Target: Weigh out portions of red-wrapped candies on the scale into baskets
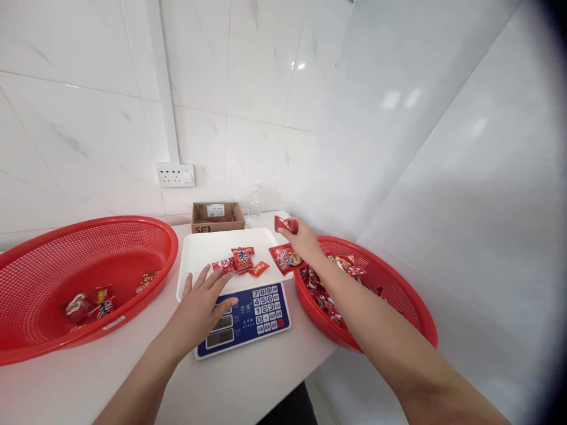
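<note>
My right hand (301, 239) pinches a small red snack packet (283, 224) above the right edge of the white scale tray (195, 248). Just below it, a larger red packet (283, 258) with a food picture lies over the tray's right rim; part of it is behind my hand. My left hand (199, 313) is spread out with nothing in it, over the front of the tray and the scale's blue panel (248, 319), covering part of the displays. Several small red packets (243, 260) lie in a loose group mid-tray, beyond my left fingertips.
A red plastic basket (411, 295) on the right holds many red packets. On the left, another red basket (146, 230) has a few packets inside. Behind the tray stand a cardboard box (218, 226) and a clear bottle (256, 198), near the tiled wall with a socket (176, 175).
</note>
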Motion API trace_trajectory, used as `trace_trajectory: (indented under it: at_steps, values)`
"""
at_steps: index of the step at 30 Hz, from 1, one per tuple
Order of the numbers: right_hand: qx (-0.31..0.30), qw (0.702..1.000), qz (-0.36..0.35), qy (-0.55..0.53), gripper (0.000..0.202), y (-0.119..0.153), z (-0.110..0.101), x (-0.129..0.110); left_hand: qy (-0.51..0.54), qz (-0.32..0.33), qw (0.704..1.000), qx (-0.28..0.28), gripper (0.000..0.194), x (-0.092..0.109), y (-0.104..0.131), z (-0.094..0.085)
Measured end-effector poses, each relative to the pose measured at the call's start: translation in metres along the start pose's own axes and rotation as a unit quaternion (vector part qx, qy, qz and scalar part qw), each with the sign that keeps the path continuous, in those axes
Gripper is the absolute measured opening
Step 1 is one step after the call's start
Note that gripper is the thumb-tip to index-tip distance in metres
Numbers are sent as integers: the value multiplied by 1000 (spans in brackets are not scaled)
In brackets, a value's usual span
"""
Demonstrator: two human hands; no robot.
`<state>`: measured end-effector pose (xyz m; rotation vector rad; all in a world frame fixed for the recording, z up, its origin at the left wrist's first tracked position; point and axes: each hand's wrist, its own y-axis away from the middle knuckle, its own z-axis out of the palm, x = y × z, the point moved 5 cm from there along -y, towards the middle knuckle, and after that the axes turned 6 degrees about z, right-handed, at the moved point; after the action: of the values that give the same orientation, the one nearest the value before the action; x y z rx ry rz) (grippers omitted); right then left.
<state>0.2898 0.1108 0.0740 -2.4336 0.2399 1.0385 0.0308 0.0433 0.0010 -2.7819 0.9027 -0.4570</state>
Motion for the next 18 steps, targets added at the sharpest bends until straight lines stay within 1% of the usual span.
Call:
trace_trajectory:
  at_steps: [2, 5, 7, 9, 12, 14, 16, 18]
  values:
    - [-8, 1000, -2, -13, 26, 0, 20, -10, 0, -1, 1000, 2, 49, 0, 0, -1]
    - [-7, 1000, 14, -24, 25, -2, 43, -14, 2, -5, 1000, 5, 49, -1, 2, -5]
    - [-3, 999, 24, -28, 25, -2, 50, -13, 4, -9, 1000, 7, 49, -1, 3, -8]
    - [-2, 999, 24, -30, 26, 0, 52, -11, 9, -13, 1000, 11, 48, -3, 3, -11]
    - [-14, 999, 5, -35, 27, 11, 44, -10, 21, -23, 999, 34, 46, -6, 3, -20]
    - [-29, 999, -7, -37, 27, 24, 33, -10, 39, -33, 996, 69, 44, -9, 3, -29]
    - [-45, 998, -11, -38, 30, 43, 15, -10, 63, -44, 990, 120, 41, -11, 5, -41]
    - [-54, 998, -9, -32, 33, 64, -7, -8, 84, -55, 979, 178, 37, -12, 8, -54]
